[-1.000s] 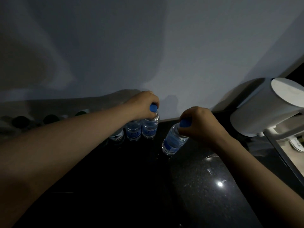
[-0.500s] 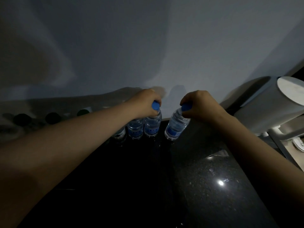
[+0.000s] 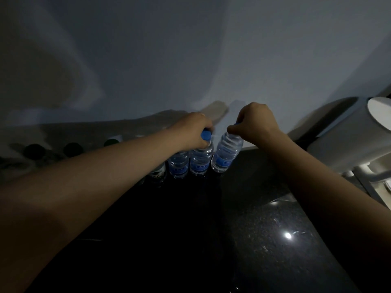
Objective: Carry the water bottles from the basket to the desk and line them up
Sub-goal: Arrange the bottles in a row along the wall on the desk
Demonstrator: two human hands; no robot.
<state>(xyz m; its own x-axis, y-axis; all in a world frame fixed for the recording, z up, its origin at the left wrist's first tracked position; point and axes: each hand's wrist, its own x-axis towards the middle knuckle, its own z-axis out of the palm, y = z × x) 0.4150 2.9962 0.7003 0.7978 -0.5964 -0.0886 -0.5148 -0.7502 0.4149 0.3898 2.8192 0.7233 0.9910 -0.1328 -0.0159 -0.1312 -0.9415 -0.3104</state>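
From my remote seat I see the left hand (image 3: 192,129) with its fingers (image 3: 208,126) clenched round the blue cap of a clear plastic water bottle with a blue label (image 3: 200,160), which stands upright at the back of the glossy black speckled desk (image 3: 264,240), close to the grey wall (image 3: 190,49). The right hand (image 3: 257,121) is pinching the top of a second clear blue-labelled bottle (image 3: 227,154) just beside the first, on its right; this one is tilted, its top leaning to the right, and I cannot tell whether its base rests on the desk. Left of the gripped upright bottle, a third blue-labelled bottle (image 3: 178,163) stands touching it, and next comes a bottle with a dark and white label (image 3: 157,173), partly hidden by my left forearm. Further left along the wall, several dark green caps (image 3: 73,149) show in shadow. At the right edge stands a white cylindrical appliance (image 3: 349,140).
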